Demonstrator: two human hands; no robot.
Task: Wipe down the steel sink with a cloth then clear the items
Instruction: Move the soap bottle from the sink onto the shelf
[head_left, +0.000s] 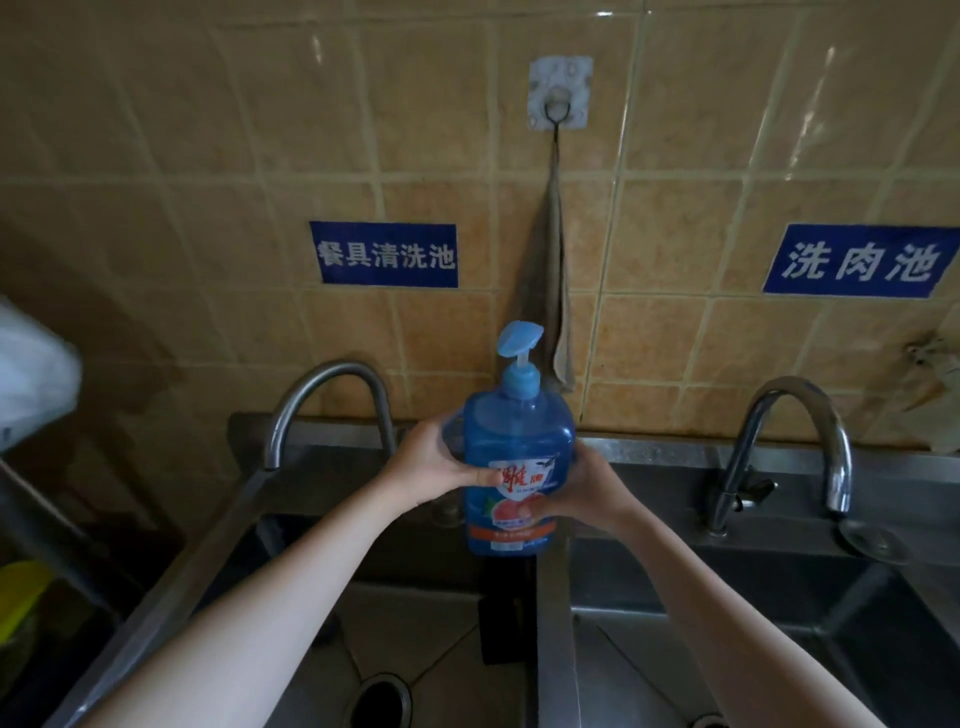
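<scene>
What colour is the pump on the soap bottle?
Light blue, a little paler than the blue bottle; the pump shows best in the head view.

Both hands, the left hand (434, 462) and the right hand (584, 493), are wrapped round a blue soap bottle (517, 457) that stands upright over the divider (556, 623) between the two basins, blocking the middle of the back ledge. On either side a curved tap (332, 405) and a second tap (795, 447) arch forward over the basins, narrowing the way to the wall, where a cloth (553, 270) hangs from a hook (560, 93) just behind the bottle's pump. The left basin (415, 649) floor lies open around its drain (382, 701), apart from a dark flat object near the divider, and the right basin (727, 649) is open too.
</scene>
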